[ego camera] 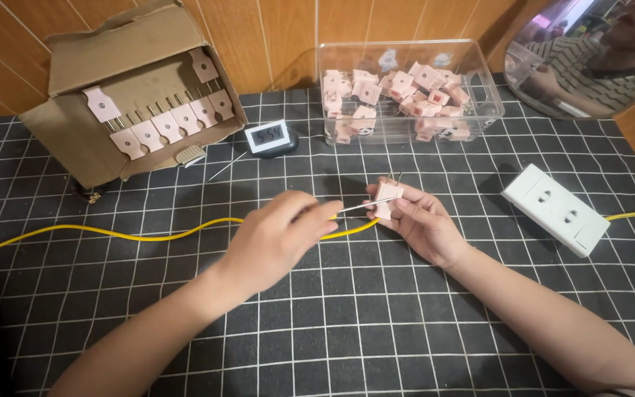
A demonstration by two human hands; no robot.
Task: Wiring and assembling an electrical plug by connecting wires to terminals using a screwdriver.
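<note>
The right hand (424, 220) is gripping a pink plug (386, 200) in closed fingers above the worktop (347, 323), while the left hand (277, 235) is pinching a thin metal probe (358, 207) against it.

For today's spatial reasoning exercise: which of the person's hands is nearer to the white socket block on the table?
Right. The right hand, holding a pink plug, sits just left of the white socket block. The left hand, gripping a thin metal tool, is farther away, beyond the right hand.

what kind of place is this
Probably a small home workbench for hand-assembling plugs: a clear plastic bin of pink plug parts, a cardboard box racking finished pink plugs, and a white power strip on yellow cable.
</note>
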